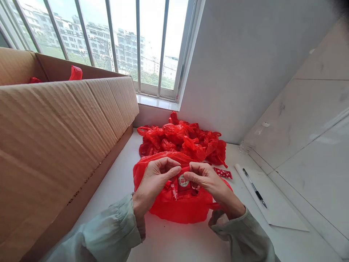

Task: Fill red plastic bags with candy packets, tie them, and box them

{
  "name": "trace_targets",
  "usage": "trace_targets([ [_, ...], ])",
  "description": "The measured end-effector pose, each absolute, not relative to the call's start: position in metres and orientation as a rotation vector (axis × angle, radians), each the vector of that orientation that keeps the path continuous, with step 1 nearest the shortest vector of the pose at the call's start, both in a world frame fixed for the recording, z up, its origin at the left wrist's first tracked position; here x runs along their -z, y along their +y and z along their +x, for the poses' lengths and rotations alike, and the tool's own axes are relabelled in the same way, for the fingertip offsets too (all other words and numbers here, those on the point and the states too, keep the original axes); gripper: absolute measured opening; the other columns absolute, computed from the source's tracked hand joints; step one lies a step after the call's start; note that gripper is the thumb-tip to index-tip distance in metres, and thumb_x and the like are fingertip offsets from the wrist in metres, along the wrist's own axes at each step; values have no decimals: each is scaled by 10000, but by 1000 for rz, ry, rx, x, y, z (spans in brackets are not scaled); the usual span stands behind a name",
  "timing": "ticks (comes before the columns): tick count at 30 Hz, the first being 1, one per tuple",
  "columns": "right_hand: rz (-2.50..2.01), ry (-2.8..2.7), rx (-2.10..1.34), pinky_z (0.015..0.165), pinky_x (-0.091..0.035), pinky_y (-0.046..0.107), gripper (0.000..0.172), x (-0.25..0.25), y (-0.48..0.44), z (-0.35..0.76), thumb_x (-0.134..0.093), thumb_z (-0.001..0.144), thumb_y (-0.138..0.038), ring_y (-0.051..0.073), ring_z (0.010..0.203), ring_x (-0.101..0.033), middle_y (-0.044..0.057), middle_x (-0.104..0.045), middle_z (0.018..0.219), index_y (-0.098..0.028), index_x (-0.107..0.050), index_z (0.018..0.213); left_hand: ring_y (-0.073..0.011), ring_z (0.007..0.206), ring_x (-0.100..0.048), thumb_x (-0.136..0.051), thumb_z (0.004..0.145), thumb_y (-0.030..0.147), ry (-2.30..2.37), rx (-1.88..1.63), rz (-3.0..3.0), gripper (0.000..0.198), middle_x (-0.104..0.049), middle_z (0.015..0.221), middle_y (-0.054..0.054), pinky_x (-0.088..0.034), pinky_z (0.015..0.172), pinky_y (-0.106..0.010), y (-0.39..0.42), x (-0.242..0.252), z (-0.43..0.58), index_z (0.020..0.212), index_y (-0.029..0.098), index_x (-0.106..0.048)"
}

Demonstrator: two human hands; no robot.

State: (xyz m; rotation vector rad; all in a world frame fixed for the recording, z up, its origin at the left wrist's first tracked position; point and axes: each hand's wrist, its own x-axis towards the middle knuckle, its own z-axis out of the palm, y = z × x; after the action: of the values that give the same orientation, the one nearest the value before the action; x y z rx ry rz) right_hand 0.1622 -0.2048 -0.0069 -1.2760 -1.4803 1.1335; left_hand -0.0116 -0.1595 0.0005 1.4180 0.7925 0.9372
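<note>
Sleeved left hand (152, 182) pinches red bag (177, 207) rim at centre | right hand (209, 182) pinches it too | tied bags (182, 140) 12 o'clock | pen (255, 188) 3 o'clock | carton (54, 138) 9 o'clock

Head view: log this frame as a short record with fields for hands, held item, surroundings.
left hand: left hand pinches the rim of the red plastic bag
right hand: right hand pinches the same rim
bag contents: small packets show inside
behind: pile of tied red bags
left side: cardboard box
right side: pen on white paper
surface: white counter
</note>
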Motion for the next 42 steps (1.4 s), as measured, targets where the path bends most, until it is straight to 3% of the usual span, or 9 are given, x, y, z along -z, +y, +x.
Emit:
trace_targets([
  [5,-1466,-1536,-917,515,-275,239,386,4,-204,169,-632,801,-492,85,542,-352,-58,-399,595,-191,-474,619,-205,813,-587,-462,914,353,860,-767,1927,224,-631,860,-41,-451,735,-316,-150,12,-17,942,175,-596],
  [7,-1636,-1578,-715,521,-240,250,369,2,-205,172,-618,810,-452,90,535,-327,-61,-372,567,-194,-467,593,-243,873,-586,-420,904,244,911,-601,2203,206,-624,934,-80,-450,798,-373,-148,26,-19,1006,168,-581],
  [10,-1779,-1644,-535,533,-223,262,374,-2,-208,174,-599,823,-427,99,533,-324,-59,-375,540,-195,-451,569,-258,928,-579,-385,849,100,940,-454,2417,348,-573,1066,-131,-461,830,-398,-148,48,-19,1148,153,-558],
  [17,-1852,-1735,-592,550,-271,259,297,0,-212,169,-578,829,-384,121,573,-446,-34,-548,585,-200,-527,601,-265,981,-568,-350,895,94,927,-400,2534,354,-570,1082,-143,-477,873,-423,-145,71,-23,1192,134,-538],
  [22,-1889,-1746,-607,562,-277,256,279,0,-211,167,-567,834,-381,123,589,-475,-24,-583,606,-198,-567,624,-302,1268,-463,-395,847,42,991,-472,2579,551,-507,1323,-187,-406,1040,-463,-141,82,-32,1388,141,-352],
  [26,-1886,-1773,-593,547,-258,255,318,4,-210,167,-568,842,-384,112,562,-443,-35,-535,569,-194,-506,595,-270,1136,-535,-400,823,25,1006,-513,2537,479,-560,1240,-156,-457,948,-403,-142,70,-32,1284,149,-443],
  [29,-1903,-1825,-623,549,-256,253,280,8,-210,166,-567,842,-343,109,558,-431,-35,-534,574,-193,-522,610,-231,958,-569,-408,785,-5,1031,-435,2522,344,-612,1052,-101,-460,839,-351,-142,58,-31,1060,159,-534],
  [33,-1938,-1839,-604,554,-247,253,276,8,-210,165,-560,854,-334,110,559,-409,-30,-520,575,-194,-519,619,-200,791,-534,-448,807,42,1037,-410,2513,145,-582,896,-57,-412,697,-310,-140,51,-31,807,183,-482],
  [42,-1952,-1850,-518,570,-249,259,302,10,-211,160,-497,914,-312,111,569,-389,-20,-514,604,-190,-479,638,-194,768,-504,-425,928,197,1017,-637,2415,99,-551,817,-15,-363,685,-296,-145,26,-29,832,217,-416],
])
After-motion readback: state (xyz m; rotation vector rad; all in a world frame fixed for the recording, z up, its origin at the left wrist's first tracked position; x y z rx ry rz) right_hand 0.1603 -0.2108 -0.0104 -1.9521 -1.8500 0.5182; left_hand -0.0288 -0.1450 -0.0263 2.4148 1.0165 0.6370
